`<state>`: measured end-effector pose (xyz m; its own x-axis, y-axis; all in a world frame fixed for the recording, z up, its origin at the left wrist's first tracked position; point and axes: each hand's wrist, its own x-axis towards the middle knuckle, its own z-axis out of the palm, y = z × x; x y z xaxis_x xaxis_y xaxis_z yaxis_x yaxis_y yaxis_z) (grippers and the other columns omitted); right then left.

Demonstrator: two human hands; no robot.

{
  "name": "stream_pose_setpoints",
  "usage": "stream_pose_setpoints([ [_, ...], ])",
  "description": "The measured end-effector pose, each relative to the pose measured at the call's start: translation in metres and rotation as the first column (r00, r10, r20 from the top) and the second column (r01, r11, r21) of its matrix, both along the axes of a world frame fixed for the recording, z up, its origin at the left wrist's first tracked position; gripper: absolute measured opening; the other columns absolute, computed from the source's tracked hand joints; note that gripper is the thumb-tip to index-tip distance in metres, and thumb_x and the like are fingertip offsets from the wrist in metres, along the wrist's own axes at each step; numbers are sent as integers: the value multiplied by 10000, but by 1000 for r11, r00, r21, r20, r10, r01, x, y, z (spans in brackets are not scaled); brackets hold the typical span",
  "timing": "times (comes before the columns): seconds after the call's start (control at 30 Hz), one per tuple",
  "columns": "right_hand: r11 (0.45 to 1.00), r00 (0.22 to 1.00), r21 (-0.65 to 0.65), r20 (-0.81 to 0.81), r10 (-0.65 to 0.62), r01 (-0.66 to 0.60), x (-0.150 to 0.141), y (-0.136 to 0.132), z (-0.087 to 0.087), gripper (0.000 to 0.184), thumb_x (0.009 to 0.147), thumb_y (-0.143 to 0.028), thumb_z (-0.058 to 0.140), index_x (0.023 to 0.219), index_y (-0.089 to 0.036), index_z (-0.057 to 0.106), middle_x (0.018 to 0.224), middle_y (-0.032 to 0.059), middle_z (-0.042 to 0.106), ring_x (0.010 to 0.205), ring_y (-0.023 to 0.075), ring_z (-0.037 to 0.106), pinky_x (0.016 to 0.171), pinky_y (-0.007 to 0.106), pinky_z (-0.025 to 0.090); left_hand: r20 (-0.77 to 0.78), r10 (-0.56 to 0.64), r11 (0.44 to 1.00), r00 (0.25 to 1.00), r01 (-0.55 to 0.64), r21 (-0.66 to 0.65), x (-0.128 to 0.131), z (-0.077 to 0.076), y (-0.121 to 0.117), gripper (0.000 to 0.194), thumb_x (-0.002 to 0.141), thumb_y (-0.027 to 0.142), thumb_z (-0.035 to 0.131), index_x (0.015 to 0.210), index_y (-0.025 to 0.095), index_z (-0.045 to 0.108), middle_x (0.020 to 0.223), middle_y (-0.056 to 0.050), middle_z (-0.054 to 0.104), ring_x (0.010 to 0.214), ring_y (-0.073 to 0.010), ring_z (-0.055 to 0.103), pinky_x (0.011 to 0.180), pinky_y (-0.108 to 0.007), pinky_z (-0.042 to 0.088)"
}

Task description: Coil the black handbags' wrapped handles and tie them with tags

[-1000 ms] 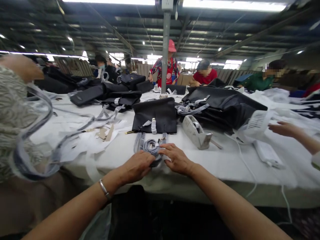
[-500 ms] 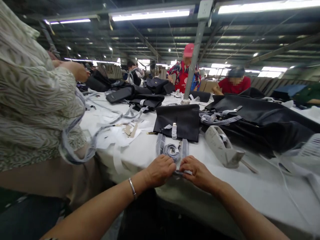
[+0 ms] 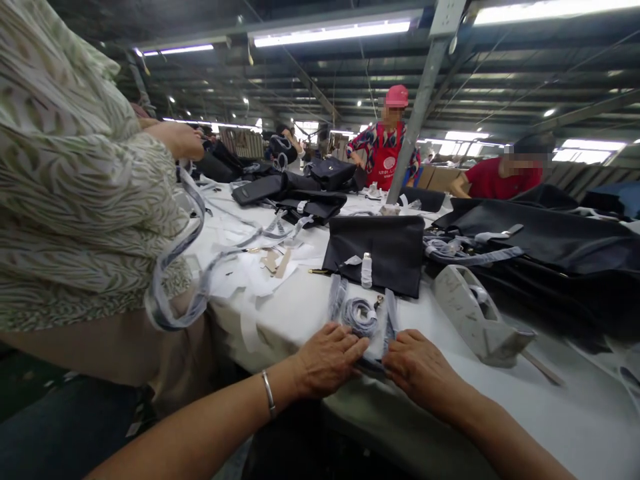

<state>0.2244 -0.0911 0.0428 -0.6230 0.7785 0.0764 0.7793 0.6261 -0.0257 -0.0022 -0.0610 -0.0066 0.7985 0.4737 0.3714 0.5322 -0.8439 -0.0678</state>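
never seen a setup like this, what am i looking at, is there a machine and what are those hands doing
There is no machine here: these are a person's own bare hands, seen by one camera worn on the head, looking forward and down.

On the white table lies a black bag. In front of it sits a coiled strap, with wrapped strips on either side. The left hand is at the coil's near edge; the right hand is at the near end of one strip. The fingers partly hide what they touch, so I can't tell how firmly anything is held.

To the right is what looks like a tape dispenser. The patterned sleeve at left belongs to someone else.
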Motion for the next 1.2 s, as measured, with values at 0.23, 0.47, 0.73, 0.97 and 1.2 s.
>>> stream_pose_setpoints([
  [0.23,997,874,55,-485,-14,47,30,-12,-43,167,894,-309,571,1000,-240,680,1002,52,696,975,209,617,873,348,495,21,-41,999,999,41,8,17,-4,-4,354,964,387,451,1216,141,490,1028,-89,624,994,-241,531,920,-407,355],
  [0.47,940,707,6,-660,-253,342,5,25,-7,190,887,-323,545,810,-214,681,869,45,700,833,203,644,781,337,510,11,-23,998,1000,23,-61,27,-3,-6,131,944,279,464,990,188,546,878,-50,573,852,-211,499,779,-382,359],
  [0.73,990,992,134,-113,60,-44,-8,85,7,433,769,27,502,1001,-267,720,1190,50,635,1109,235,506,923,378,391,24,-32,996,999,33,-79,25,-2,-6,104,927,272,480,921,190,543,872,-45,562,830,-210,475,767,-383,353],
  [0.97,930,925,112,201,324,-350,-3,107,25,144,855,-166,589,867,-235,714,1025,69,631,963,215,512,836,353,365,69,-14,996,998,20,-89,26,-3,-6,92,929,255,480,895,202,546,822,-31,548,807,-201,459,735,-364,333],
  [1.2,977,986,181,140,89,-114,-20,72,27,54,826,-182,601,845,-165,648,954,95,604,920,233,499,826,362,359,81,-17,998,997,21,-52,26,-8,-6,129,934,240,462,944,196,584,820,-49,557,804,-207,480,728,-366,357],
])
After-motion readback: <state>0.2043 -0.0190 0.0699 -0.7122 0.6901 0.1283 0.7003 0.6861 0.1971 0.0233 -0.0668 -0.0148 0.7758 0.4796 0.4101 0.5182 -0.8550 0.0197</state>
